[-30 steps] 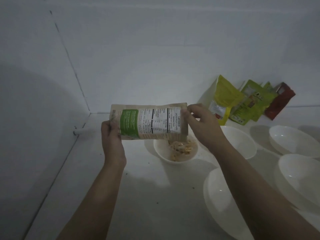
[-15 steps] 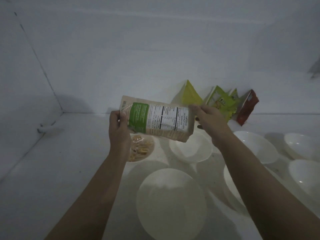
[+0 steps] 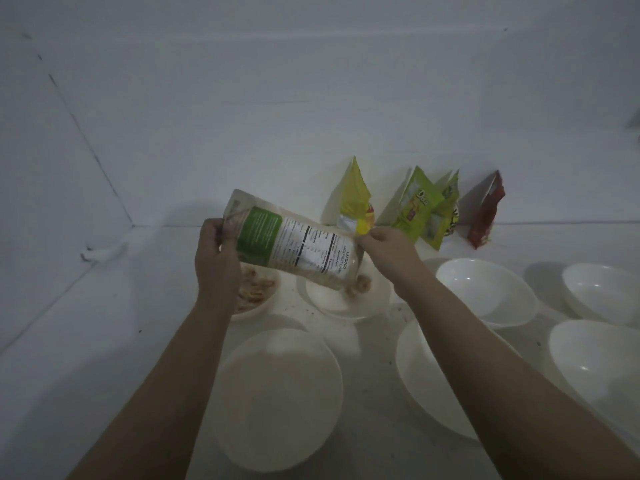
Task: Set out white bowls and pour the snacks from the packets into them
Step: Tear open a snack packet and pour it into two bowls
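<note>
A beige snack packet [image 3: 294, 242] with a green panel and a nutrition label is tilted mouth-down to the right. My left hand [image 3: 214, 258] grips its raised bottom end and my right hand [image 3: 388, 251] pinches its upper edge near the mouth. Snack pieces [image 3: 360, 285] drop from the mouth into a white bowl [image 3: 346, 306] below it. To the left, another white bowl [image 3: 256, 296] holds snacks, partly hidden by my left wrist.
Several white bowls without snacks stand around: one in front [image 3: 277, 393], one under my right forearm [image 3: 426, 375], others at the right [image 3: 485, 292]. A yellow packet [image 3: 353, 199], green packets [image 3: 422, 209] and a red packet [image 3: 483, 211] lean on the back wall.
The packet moved right from the bowl with snacks to the neighbouring bowl and tipped down. Snack pieces now fall from its mouth. My view shifted slightly.
</note>
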The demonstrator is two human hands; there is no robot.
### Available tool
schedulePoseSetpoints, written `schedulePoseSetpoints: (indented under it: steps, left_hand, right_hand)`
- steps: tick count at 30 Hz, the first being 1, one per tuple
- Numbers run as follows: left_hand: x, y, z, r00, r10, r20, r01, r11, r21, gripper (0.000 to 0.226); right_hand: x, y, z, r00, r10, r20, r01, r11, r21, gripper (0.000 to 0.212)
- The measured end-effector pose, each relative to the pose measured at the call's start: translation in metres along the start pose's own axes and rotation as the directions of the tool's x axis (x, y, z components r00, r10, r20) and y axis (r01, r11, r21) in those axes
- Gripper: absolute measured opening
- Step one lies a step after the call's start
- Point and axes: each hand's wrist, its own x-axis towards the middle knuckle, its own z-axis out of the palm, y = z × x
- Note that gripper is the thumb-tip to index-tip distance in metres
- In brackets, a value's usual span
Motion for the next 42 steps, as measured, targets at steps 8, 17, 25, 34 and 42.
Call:
schedulePoseSetpoints:
  steps: [8,17,25,34,42]
  left_hand:
    - [-0.001,0.014,0.002,0.999,0.006,-0.032,-0.005,1.000,0.022,0.016]
    - [0.001,0.014,-0.002,0.999,0.007,-0.038,-0.005,0.999,0.040,0.016]
    - [0.002,0.016,-0.002,0.998,0.035,-0.048,-0.032,0.997,0.071,0.019]
    - [0.002,0.030,0.005,0.990,0.140,-0.026,-0.137,0.987,0.079,0.017]
    - [-0.009,0.033,0.014,0.963,0.267,0.047,-0.270,0.957,0.104,0.014]
  right_hand:
    - [0.007,0.008,0.001,0.995,-0.095,0.018,0.096,0.993,-0.065,0.034]
    - [0.011,0.015,0.010,0.991,-0.129,-0.030,0.128,0.992,-0.019,0.037]
    - [0.014,0.019,0.010,0.987,-0.154,0.053,0.162,0.955,-0.248,0.035]
    - [0.017,0.018,0.008,0.924,-0.376,0.072,0.373,0.844,-0.385,0.034]
    - [0.010,0.010,0.015,0.924,-0.382,-0.018,0.379,0.921,-0.089,0.014]
